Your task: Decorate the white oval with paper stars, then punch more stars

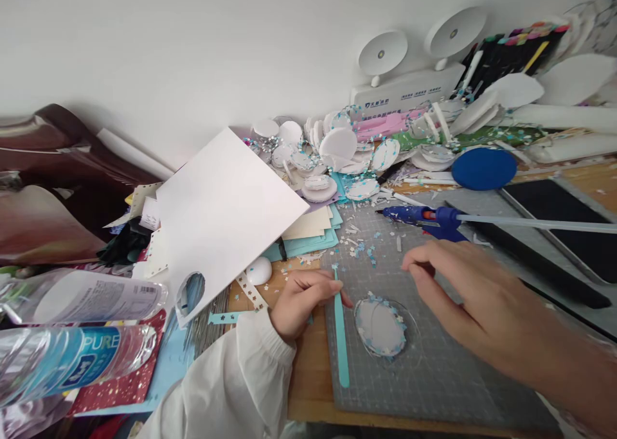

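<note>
From here I see the grey cutting mat (448, 375) on the wooden desk (311, 387). The right hand (457, 285), loosely curled and holding nothing, hovers right of the flower-edged disc (382, 326). The left hand (306, 301) pinches the teal stick (341, 336) left of it.

Mat (463, 381) lies on the surface (308, 387). On the mat: the edged disc (380, 326), with the slim stick (341, 342) just left of it, near the mat's left edge. Glue gun (419, 216) lies behind the disc; phone (573, 223) lies right of the gun. Disc pile (337, 144) sits behind the mat, router (405, 92) behind the pile, against the wall (193, 47). Board (226, 214) lies left of the mat, partly over paper sheets (313, 240). Two bottles (96, 297) lie at far left.
</note>
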A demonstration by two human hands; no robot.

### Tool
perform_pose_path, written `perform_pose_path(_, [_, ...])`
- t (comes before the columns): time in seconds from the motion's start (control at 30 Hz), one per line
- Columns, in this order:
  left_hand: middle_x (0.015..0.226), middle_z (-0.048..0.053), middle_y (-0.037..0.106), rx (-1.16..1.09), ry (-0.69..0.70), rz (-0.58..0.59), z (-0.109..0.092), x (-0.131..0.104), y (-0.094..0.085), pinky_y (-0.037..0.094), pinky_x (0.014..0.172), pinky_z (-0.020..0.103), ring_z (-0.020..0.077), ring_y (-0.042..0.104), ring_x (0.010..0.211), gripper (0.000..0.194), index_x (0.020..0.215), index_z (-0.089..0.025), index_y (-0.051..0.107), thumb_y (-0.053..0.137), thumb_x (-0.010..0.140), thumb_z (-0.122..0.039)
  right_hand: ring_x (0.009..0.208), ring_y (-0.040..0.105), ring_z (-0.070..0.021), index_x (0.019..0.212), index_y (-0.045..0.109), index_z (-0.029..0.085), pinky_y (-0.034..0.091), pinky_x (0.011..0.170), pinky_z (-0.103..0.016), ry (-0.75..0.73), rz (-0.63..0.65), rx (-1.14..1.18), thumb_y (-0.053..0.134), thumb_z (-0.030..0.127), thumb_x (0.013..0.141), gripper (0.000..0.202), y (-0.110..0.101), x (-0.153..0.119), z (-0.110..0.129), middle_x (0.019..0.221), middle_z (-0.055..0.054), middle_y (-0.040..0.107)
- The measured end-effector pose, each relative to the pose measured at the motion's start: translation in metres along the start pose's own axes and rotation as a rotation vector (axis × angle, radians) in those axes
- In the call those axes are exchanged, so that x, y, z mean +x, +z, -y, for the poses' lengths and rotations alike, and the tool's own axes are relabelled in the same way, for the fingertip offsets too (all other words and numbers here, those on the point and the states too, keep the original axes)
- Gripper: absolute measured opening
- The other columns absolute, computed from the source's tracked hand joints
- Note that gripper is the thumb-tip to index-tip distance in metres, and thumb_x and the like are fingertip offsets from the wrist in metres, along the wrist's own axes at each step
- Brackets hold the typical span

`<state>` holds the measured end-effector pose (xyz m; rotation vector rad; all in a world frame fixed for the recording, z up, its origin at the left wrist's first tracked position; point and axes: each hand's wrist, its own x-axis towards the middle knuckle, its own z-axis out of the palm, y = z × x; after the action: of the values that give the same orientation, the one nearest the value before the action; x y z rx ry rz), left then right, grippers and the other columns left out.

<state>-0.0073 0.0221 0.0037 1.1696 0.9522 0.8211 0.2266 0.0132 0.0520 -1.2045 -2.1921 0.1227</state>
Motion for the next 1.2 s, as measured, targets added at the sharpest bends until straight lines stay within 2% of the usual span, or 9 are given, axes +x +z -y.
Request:
perform_pose_path(0.23, [0.053,-0.001,0.04,-0.051,-0.004,0.022,0.0,0.0,0.0,0.026,0.056,0.028,0.0113,0.035,0.055,0.035,0.059,-0.013,0.074,0.063,0.082,-0.037,0.057,0.043,-0.0142,0.073,0.043,0.022,0.035,0.057,-0.03,-0.143,0.047,0.129,0.04,0.011,0.091,0.022,0.01,0.02,0.017,0.061,0.002,0.048])
perform_pose_path(0.37, [0.053,-0.001,0.04,-0.091,-0.025,0.004,-0.002,0.0,0.002,0.026,0.056,0.028,0.011,0.035,0.055,0.039,0.051,-0.013,0.065,0.065,0.08,-0.038,0.06,0.045,-0.0148,0.069,0.048,0.02,0.038,0.059,-0.032,-0.346,0.04,0.142,0.044,0.007,0.086,0.021,0.015,0.022,0.021,0.061,0.001,0.05])
perform_pose_path(0.53, [0.049,-0.004,0.033,-0.201,-0.036,-0.059,-0.003,0.002,0.004,0.023,0.054,0.028,0.009,0.029,0.052,0.048,0.04,-0.016,0.039,0.066,0.076,-0.033,0.084,0.059,-0.0231,0.093,0.063,0.013,0.048,0.073,-0.04,-0.557,0.107,0.031,0.048,0.015,0.088,0.016,0.029,0.02,0.023,0.093,-0.01,0.067])
perform_pose_path(0.67, [0.048,-0.004,0.035,-0.202,-0.026,-0.06,-0.003,0.003,0.005,0.022,0.052,0.028,0.0085,0.029,0.051,0.05,0.041,-0.017,0.036,0.067,0.076,-0.035,0.084,0.064,-0.0214,0.088,0.066,0.013,0.053,0.073,-0.037,-0.645,-0.031,-0.056,0.049,0.01,0.091,0.018,0.041,0.022,0.024,0.09,-0.01,0.071])
perform_pose_path(0.8, [0.047,-0.004,0.035,-0.174,-0.01,-0.063,-0.002,0.001,0.007,0.021,0.052,0.027,0.0081,0.028,0.049,0.056,0.042,-0.017,0.037,0.066,0.08,-0.045,0.078,0.068,-0.021,0.084,0.067,0.012,0.057,0.072,-0.036,-0.738,-0.134,-0.095,0.048,0.007,0.092,0.022,0.041,0.026,0.024,0.083,-0.01,0.074])
perform_pose_path(0.97, [0.048,-0.004,0.034,0.007,0.081,-0.11,0.001,0.0,0.004,0.022,0.051,0.027,0.0094,0.029,0.049,0.05,0.057,-0.014,0.063,0.056,0.089,-0.052,0.084,0.07,-0.0204,0.098,0.063,0.011,0.06,0.076,-0.034,-0.607,-0.203,0.056,0.043,0.009,0.094,0.02,0.027,0.026,0.008,0.088,-0.013,0.074])
perform_pose_path(1.03, [0.052,-0.003,0.038,0.137,0.148,-0.162,0.0,0.0,0.001,0.026,0.053,0.026,0.011,0.034,0.052,0.045,0.067,-0.014,0.07,0.054,0.091,-0.049,0.084,0.07,-0.0181,0.102,0.061,0.016,0.06,0.076,-0.031,-0.434,-0.257,0.175,0.054,0.01,0.091,0.014,0.023,0.023,-0.002,0.089,-0.009,0.074])
perform_pose_path(1.1, [0.059,0.0,0.048,0.306,0.224,-0.206,-0.002,0.001,0.0,0.033,0.058,0.027,0.0132,0.043,0.059,0.04,0.07,-0.014,0.07,0.054,0.092,-0.044,0.081,0.07,-0.0167,0.1,0.061,0.021,0.06,0.075,-0.029,-0.202,-0.345,0.243,0.063,0.008,0.084,0.021,0.023,0.017,-0.011,0.087,-0.005,0.073])
perform_pose_path(1.2, [0.068,0.003,0.055,0.533,0.326,-0.183,-0.004,0.001,0.0,0.037,0.064,0.028,0.0156,0.05,0.067,0.029,0.075,-0.013,0.067,0.055,0.092,-0.034,0.082,0.071,-0.0163,0.094,0.065,0.022,0.06,0.076,-0.026,0.074,-0.435,0.352,0.065,0.004,0.081,0.022,0.03,0.004,-0.021,0.086,-0.004,0.072])
